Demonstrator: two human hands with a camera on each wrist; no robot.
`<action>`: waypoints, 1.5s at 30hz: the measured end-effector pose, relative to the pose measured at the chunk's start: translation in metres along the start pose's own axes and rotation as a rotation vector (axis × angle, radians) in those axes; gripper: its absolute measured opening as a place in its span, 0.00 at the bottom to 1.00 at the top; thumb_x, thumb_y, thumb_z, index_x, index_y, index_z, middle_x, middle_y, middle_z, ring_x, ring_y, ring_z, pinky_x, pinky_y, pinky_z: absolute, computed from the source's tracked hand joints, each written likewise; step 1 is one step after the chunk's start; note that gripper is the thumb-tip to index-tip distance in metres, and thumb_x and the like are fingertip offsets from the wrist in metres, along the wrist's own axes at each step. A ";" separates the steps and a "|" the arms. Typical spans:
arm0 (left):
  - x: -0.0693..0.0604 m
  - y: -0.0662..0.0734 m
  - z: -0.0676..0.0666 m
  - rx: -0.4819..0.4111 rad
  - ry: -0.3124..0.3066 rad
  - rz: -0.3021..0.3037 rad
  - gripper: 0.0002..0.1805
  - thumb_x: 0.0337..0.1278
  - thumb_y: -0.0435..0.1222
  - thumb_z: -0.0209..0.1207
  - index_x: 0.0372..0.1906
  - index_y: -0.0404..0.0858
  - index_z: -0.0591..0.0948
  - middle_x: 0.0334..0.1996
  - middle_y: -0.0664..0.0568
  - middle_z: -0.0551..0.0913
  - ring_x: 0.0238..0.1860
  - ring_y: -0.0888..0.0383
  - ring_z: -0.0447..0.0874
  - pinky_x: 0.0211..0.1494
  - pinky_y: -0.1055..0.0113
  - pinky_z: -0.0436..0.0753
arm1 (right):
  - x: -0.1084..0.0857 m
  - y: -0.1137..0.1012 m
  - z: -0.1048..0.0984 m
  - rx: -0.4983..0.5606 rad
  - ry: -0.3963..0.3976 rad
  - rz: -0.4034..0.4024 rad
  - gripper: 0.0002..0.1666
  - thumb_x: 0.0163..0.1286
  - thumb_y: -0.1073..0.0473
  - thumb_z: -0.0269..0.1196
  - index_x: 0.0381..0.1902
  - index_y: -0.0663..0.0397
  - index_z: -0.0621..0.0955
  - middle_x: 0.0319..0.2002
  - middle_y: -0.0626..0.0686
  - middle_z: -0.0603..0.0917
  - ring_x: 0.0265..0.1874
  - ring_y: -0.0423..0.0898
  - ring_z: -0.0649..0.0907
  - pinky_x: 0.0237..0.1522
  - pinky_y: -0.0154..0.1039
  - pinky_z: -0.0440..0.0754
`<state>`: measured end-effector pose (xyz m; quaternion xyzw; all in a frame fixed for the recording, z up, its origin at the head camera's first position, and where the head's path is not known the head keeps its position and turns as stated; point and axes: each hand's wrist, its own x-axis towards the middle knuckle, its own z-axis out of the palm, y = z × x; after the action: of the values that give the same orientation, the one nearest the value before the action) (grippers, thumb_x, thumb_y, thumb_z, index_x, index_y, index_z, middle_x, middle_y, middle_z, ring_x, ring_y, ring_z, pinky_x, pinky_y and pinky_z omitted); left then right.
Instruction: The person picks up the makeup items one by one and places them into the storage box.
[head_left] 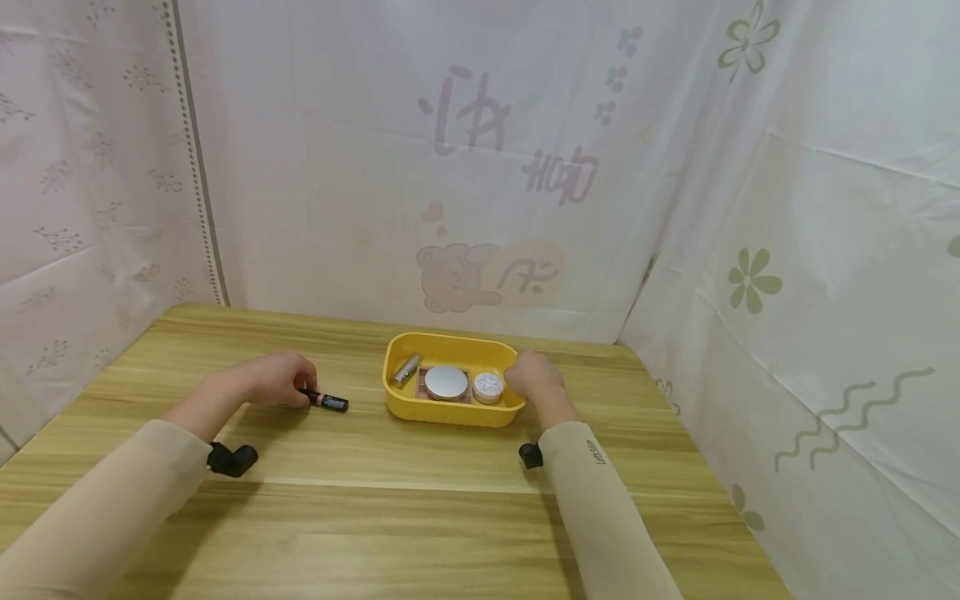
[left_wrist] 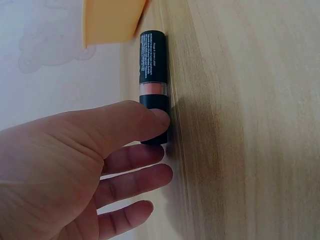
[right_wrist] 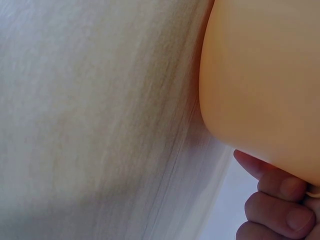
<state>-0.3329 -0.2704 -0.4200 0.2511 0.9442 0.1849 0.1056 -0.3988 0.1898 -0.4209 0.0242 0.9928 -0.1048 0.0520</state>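
My left hand (head_left: 283, 380) pinches the near end of a black lipstick tube (head_left: 333, 402) with a pink band, which lies on or just above the wooden table. In the left wrist view the thumb presses on the lipstick (left_wrist: 153, 60), while the other fingers curl below it and the index finger is mostly hidden. At the right end of a yellow plastic bin (head_left: 450, 412), my right hand (head_left: 536, 377) grips the rim. Its curled fingers (right_wrist: 280, 212) show under the bin's wall (right_wrist: 260, 90) in the right wrist view.
Inside the bin lie a silver cylinder (head_left: 407, 369), a round silver-lidded case (head_left: 446, 382) over a brown square piece, and a small round patterned-lid container (head_left: 488, 387). The wooden table (head_left: 360, 533) ends at printed curtains (head_left: 337, 208) behind and at the sides.
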 end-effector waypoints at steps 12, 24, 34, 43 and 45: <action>-0.003 0.001 -0.003 0.020 0.033 0.023 0.05 0.63 0.34 0.71 0.41 0.40 0.88 0.34 0.54 0.83 0.36 0.58 0.77 0.43 0.59 0.79 | 0.001 0.001 0.001 -0.001 0.006 -0.002 0.29 0.77 0.53 0.54 0.69 0.59 0.82 0.59 0.60 0.86 0.52 0.57 0.83 0.52 0.54 0.84; -0.004 -0.001 -0.015 0.019 0.105 0.026 0.05 0.69 0.36 0.71 0.43 0.40 0.89 0.36 0.54 0.86 0.39 0.57 0.81 0.46 0.56 0.81 | 0.001 0.001 0.000 -0.013 0.000 -0.007 0.29 0.78 0.53 0.53 0.70 0.59 0.82 0.60 0.61 0.86 0.51 0.56 0.83 0.49 0.53 0.84; -0.010 -0.003 -0.031 -0.048 0.173 -0.003 0.08 0.73 0.37 0.70 0.48 0.36 0.89 0.40 0.49 0.88 0.40 0.54 0.83 0.42 0.58 0.83 | 0.001 0.000 -0.001 -0.016 -0.004 -0.006 0.29 0.79 0.52 0.54 0.70 0.58 0.82 0.57 0.59 0.86 0.49 0.56 0.83 0.47 0.51 0.83; -0.008 0.007 -0.050 -0.080 0.208 -0.017 0.10 0.75 0.37 0.68 0.52 0.35 0.89 0.43 0.47 0.90 0.43 0.54 0.86 0.46 0.51 0.87 | 0.003 0.002 -0.001 -0.015 -0.007 -0.003 0.28 0.78 0.53 0.53 0.69 0.58 0.83 0.56 0.59 0.86 0.48 0.55 0.83 0.46 0.51 0.83; -0.006 0.010 -0.053 -0.071 0.229 -0.006 0.10 0.75 0.37 0.68 0.51 0.35 0.89 0.42 0.48 0.90 0.43 0.54 0.87 0.47 0.50 0.87 | 0.003 0.002 0.000 -0.013 -0.007 -0.004 0.28 0.78 0.53 0.53 0.69 0.58 0.82 0.56 0.59 0.86 0.48 0.55 0.83 0.46 0.51 0.83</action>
<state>-0.3387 -0.2814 -0.3673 0.2218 0.9436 0.2456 0.0063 -0.4014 0.1917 -0.4214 0.0216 0.9933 -0.0986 0.0554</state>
